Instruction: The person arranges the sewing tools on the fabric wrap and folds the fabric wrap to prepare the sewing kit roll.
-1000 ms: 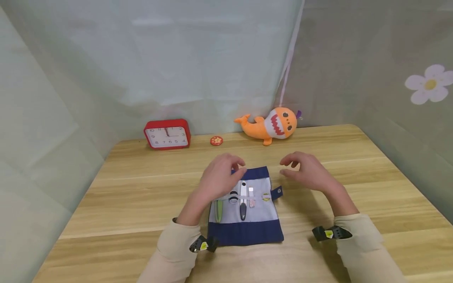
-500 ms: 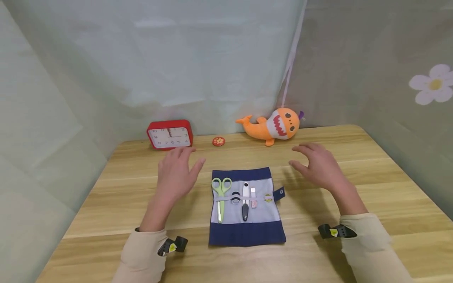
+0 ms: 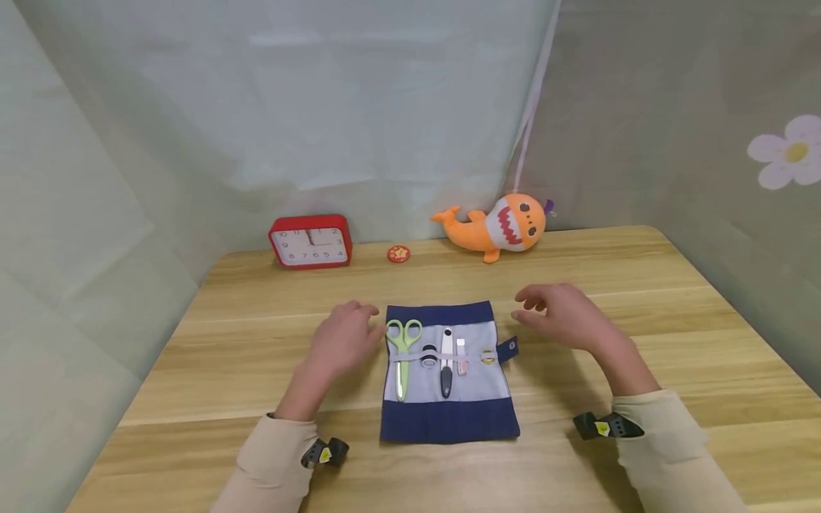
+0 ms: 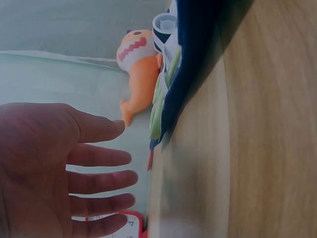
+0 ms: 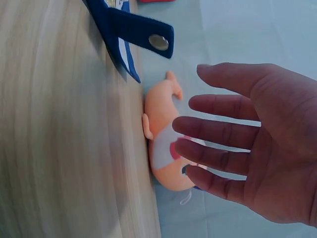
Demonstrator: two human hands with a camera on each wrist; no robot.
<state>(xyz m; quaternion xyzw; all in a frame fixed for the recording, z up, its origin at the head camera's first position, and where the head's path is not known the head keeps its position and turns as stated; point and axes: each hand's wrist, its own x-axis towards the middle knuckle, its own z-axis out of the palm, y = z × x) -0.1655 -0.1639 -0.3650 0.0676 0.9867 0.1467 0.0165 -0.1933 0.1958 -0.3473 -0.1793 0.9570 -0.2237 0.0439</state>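
Observation:
A navy and grey fabric sewing-kit pouch (image 3: 449,422) lies unfolded on the wooden table. Under its elastic strap sit green scissors (image 3: 402,349), a dark thread spool (image 3: 429,355), a white seam-ripper-like tool with a dark end (image 3: 447,363), a small white and pink item (image 3: 462,356) and a yellow ring-like item (image 3: 488,356). The snap tab (image 5: 148,37) sticks out on the right side. My left hand (image 3: 346,338) hovers just left of the scissors, fingers spread and holding nothing. Right of the tab, my right hand (image 3: 561,313) is raised with relaxed fingers, also holding nothing.
Along the back of the table stand a red alarm clock (image 3: 311,242), a round red badge (image 3: 398,254) and an orange plush shark (image 3: 494,228). Behind them hangs a pale curtain (image 3: 385,107). The table (image 3: 212,370) has its right edge sloping away beyond my right arm.
My left hand first swings left off the pouch, uncovering the scissors, then comes back toward its left edge. The right hand moves slightly outward, then back in. The pouch stays in place.

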